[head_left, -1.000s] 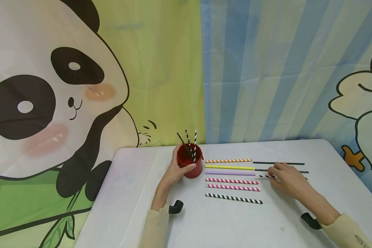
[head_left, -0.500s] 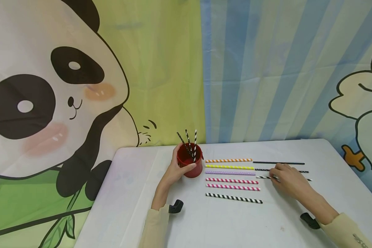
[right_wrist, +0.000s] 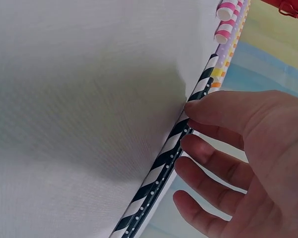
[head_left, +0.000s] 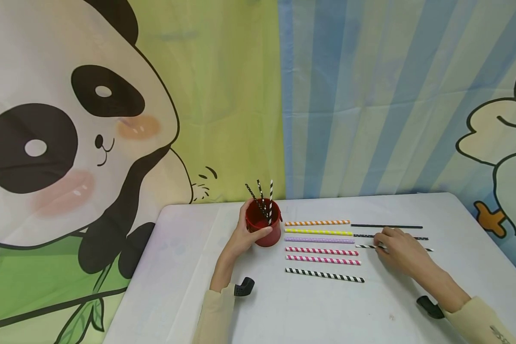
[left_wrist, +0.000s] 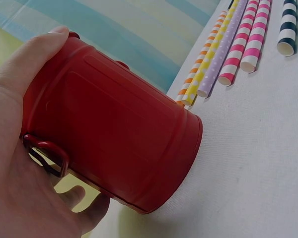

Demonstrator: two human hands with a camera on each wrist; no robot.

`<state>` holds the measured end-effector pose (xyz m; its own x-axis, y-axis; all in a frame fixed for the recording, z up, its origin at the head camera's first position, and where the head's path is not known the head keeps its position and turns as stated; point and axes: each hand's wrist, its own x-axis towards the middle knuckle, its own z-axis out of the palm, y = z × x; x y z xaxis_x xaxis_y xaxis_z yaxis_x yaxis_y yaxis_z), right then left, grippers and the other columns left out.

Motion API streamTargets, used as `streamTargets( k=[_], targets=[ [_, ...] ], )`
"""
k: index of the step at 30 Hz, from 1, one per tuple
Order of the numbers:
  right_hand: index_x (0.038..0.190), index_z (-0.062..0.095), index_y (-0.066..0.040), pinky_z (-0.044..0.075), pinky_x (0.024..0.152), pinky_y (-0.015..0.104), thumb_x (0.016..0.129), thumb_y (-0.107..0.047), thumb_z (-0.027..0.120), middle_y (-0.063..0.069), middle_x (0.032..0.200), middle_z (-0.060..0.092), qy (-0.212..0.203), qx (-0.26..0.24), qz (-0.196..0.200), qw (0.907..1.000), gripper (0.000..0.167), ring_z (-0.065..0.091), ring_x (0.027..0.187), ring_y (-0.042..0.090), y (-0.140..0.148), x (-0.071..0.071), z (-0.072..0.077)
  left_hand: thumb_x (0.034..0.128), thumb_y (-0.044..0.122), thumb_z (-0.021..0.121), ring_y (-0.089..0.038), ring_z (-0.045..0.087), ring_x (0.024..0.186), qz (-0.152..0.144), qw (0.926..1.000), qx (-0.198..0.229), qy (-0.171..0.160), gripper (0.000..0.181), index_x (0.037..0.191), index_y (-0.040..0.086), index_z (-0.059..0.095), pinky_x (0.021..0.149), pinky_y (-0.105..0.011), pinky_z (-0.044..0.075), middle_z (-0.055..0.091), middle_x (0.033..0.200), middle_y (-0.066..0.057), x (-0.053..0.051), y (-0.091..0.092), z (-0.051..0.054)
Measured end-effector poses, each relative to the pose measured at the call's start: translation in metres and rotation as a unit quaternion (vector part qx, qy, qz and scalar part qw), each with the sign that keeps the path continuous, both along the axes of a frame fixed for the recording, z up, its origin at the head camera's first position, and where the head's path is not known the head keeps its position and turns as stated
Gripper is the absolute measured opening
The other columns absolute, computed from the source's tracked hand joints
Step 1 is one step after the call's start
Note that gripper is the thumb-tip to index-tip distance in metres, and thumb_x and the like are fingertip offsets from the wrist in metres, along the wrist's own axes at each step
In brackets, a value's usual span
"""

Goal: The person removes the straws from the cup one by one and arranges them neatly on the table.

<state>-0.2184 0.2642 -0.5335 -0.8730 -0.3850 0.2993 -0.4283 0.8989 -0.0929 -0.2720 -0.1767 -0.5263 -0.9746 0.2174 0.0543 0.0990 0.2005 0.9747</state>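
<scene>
A small red metal bucket (head_left: 268, 240) stands on the white table, and my left hand (head_left: 242, 237) grips it round the side, thumb near the rim. Three black-and-white patterned paper straws (head_left: 271, 193) lean inside it. Off to the right, my right hand (head_left: 401, 251) pinches a black-and-white striped paper straw (right_wrist: 161, 161) between thumb and forefinger; it lies on the table. Its other fingers are bent loosely, as the right wrist view shows. Just behind that straw lies a black straw with white dots (head_left: 362, 235), partly hidden by the hand.
Between the hands lie orange (head_left: 317, 222), yellow (head_left: 318, 232), purple (head_left: 319, 240) and two pink striped straws (head_left: 322, 251), in a row. Nearer is another black-and-white striped straw (head_left: 324, 275). A plain black straw (head_left: 387, 226) lies at the back right. Printed curtains (head_left: 361, 95) hang behind the table.
The striped straw under my right hand has shifted slightly to the right, and that hand with it. My left hand and the bucket stay in place.
</scene>
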Motion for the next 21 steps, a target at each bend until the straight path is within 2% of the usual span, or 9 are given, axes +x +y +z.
streamTargets(
  k=[9, 14, 17, 21],
  targets=[
    [0.088, 0.069, -0.014, 0.052, 0.071, 0.049, 0.079, -0.011, 0.082, 0.003, 0.087, 0.063, -0.008, -0.004, -0.002, 1.0000, 0.016, 0.063, 0.084, 0.030, -0.003, 0.002, 0.008, 0.0832, 0.029, 0.081, -0.026, 0.034, 0.144, 0.000, 1.0000, -0.001, 0.002, 0.098, 0.155, 0.039, 0.016, 0.106, -0.053, 0.048, 0.036, 0.154, -0.002, -0.001, 0.000, -0.002],
    [0.094, 0.067, -0.012, 0.054, 0.071, 0.046, 0.078, -0.011, 0.083, 0.004, 0.092, 0.064, -0.012, -0.012, 0.001, 0.9999, 0.022, 0.063, 0.082, 0.026, -0.007, 0.002, 0.013, 0.0833, 0.028, 0.081, -0.026, 0.034, 0.144, -0.001, 1.0000, 0.001, 0.002, 0.097, 0.155, 0.039, 0.017, 0.107, -0.053, 0.048, 0.036, 0.154, -0.002, -0.001, 0.000, -0.001],
    [0.097, 0.066, -0.011, 0.054, 0.069, 0.042, 0.077, -0.009, 0.083, 0.003, 0.093, 0.064, 0.000, -0.028, 0.016, 0.9995, 0.027, 0.063, 0.081, 0.022, -0.009, 0.001, 0.014, 0.0847, 0.024, 0.079, -0.028, 0.033, 0.145, -0.001, 1.0000, 0.000, -0.003, 0.097, 0.157, 0.035, 0.015, 0.107, -0.054, 0.048, 0.035, 0.155, -0.005, 0.004, 0.002, 0.008],
    [0.101, 0.065, -0.011, 0.054, 0.070, 0.041, 0.078, -0.007, 0.082, 0.001, 0.095, 0.065, 0.009, -0.057, 0.038, 0.9976, 0.029, 0.065, 0.084, 0.021, -0.013, 0.001, 0.015, 0.0862, 0.018, 0.077, -0.032, 0.031, 0.146, -0.004, 0.9999, -0.002, -0.012, 0.097, 0.159, 0.026, 0.013, 0.108, -0.056, 0.047, 0.033, 0.157, -0.009, 0.014, 0.005, 0.026]
  ],
)
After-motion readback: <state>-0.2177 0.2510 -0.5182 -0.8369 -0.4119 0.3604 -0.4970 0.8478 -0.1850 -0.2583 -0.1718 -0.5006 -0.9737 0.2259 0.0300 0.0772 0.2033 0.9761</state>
